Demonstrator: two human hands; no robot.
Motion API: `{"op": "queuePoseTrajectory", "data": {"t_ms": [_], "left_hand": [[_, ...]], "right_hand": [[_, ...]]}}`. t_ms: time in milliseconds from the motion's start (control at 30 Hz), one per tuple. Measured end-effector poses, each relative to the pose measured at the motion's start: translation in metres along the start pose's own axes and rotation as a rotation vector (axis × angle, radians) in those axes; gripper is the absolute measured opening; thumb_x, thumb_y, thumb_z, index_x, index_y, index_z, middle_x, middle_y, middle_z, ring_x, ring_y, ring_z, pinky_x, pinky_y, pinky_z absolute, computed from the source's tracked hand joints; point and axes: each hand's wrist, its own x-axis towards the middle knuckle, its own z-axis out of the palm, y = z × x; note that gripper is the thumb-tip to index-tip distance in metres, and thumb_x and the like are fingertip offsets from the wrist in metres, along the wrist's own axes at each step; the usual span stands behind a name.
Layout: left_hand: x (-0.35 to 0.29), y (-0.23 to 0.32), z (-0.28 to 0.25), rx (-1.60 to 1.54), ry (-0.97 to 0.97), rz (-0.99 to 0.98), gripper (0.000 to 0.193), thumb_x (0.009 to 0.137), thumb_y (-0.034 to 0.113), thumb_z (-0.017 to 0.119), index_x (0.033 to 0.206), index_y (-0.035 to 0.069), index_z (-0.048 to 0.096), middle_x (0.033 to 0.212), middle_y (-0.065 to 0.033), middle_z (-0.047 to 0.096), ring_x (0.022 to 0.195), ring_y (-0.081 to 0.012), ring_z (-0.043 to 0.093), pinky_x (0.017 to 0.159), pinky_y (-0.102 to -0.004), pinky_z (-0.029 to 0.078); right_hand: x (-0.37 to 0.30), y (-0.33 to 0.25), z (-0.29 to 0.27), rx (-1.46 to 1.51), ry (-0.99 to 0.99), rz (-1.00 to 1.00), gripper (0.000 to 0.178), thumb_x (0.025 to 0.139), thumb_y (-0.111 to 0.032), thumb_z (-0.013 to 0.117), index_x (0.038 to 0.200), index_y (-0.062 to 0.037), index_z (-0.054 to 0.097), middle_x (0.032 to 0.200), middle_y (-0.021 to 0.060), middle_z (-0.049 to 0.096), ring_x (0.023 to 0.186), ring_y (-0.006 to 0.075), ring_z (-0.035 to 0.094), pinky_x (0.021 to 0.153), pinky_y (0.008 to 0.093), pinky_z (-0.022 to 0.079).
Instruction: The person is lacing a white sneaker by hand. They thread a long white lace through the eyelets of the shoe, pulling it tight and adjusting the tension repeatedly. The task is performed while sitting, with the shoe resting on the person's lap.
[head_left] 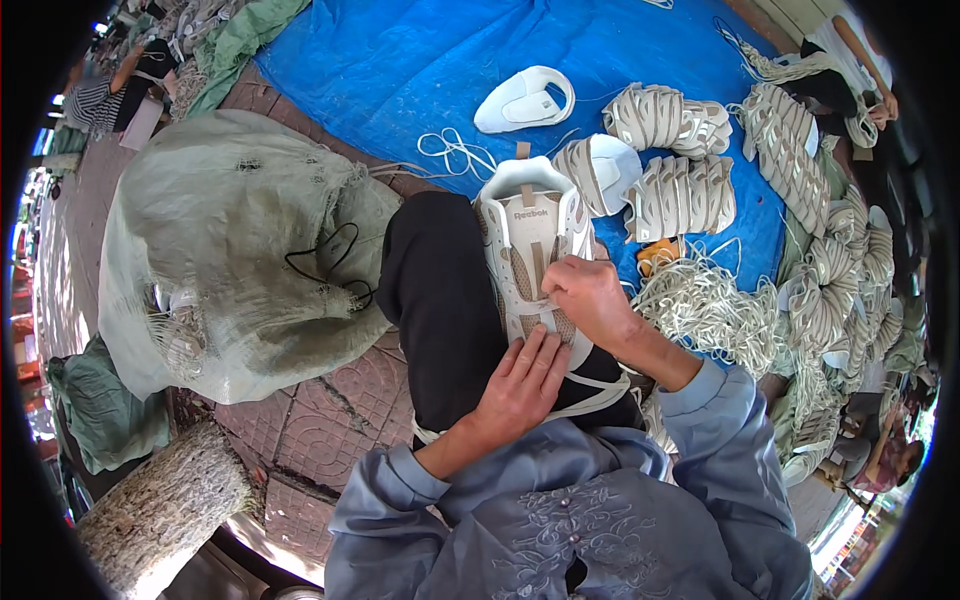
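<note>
A beige and white shoe upper (520,248) rests across my dark-trousered thigh, tongue and collar pointing away from me. My left hand (515,385) lies over its toe end, fingers stretched out and pressed on the surface. Beside the lower eyelets, my right hand (592,300) is closed in a pinch on a white shoelace, most of which its fingers hide. Pale lace strands (598,398) trail across my lap below the right wrist.
On the blue tarp (380,60) lie a single upper (525,98), stacked uppers (680,195) and a heap of white laces (705,305). A bulging woven sack (230,250) stands left, near a stone block (165,505). More uppers (835,260) pile up right. Other people sit at the edges.
</note>
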Motion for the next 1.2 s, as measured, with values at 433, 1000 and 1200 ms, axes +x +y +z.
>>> {"op": "queuePoseTrajectory", "data": {"t_ms": [433,1000,1200], "left_hand": [[0.007,0.003,-0.002,-0.045,0.049,-0.044,0.037,0.069,0.006,0.053,0.104,-0.004,0.053,0.108,-0.0182,0.053,0.105,-0.0325,0.050,0.082,-0.0400,0.045],[0.069,-0.029,-0.008,0.563,-0.194,-0.062,0.011,0.059,0.012,0.054,0.067,0.004,0.052,0.061,-0.0052,0.047,0.053,-0.0160,0.049,0.041,-0.0243,0.041],[0.069,-0.030,-0.002,0.547,-0.095,-0.035,0.015,0.059,0.013,0.055,0.070,0.003,0.054,0.060,-0.0044,0.046,0.052,-0.0152,0.048,0.040,-0.0245,0.041]], "right_hand": [[0.002,-0.011,0.004,-0.031,0.003,0.051,0.008,0.062,0.000,0.055,0.067,-0.0033,0.050,0.062,0.0090,0.052,0.057,0.0240,0.056,0.053,0.0305,0.046],[0.005,0.009,0.000,0.105,0.030,0.078,0.005,0.063,-0.003,0.056,0.065,-0.0082,0.056,0.063,0.0093,0.059,0.058,0.0267,0.059,0.051,0.0363,0.046],[-0.006,0.007,-0.007,0.196,0.117,0.068,0.009,0.065,0.000,0.060,0.070,-0.0066,0.055,0.063,0.0108,0.058,0.058,0.0273,0.058,0.052,0.0357,0.045]]}}
